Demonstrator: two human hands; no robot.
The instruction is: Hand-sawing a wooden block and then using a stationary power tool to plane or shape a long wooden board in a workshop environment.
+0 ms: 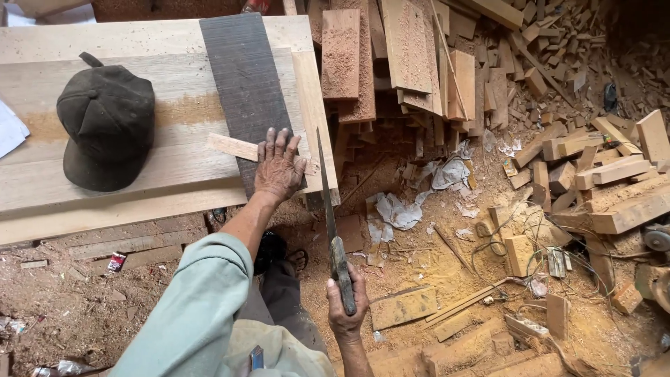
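Note:
My left hand (278, 166) lies flat, fingers spread, on a small pale wood strip (234, 146) that rests across a dark plank (246, 84) on the wooden bench (174, 181). My right hand (347, 307) grips the handle of a hand saw (326, 188). Its thin blade points away from me, running past the bench's right edge, just right of my left hand. A pale green sleeve covers my left arm.
A dark cap (106, 126) sits on the bench at left. Sawdust-covered boards (391, 49) lean beyond the bench. Offcuts and wood blocks (600, 181) litter the sawdust floor at right, with crumpled paper (398, 209) and loose wires (530, 258).

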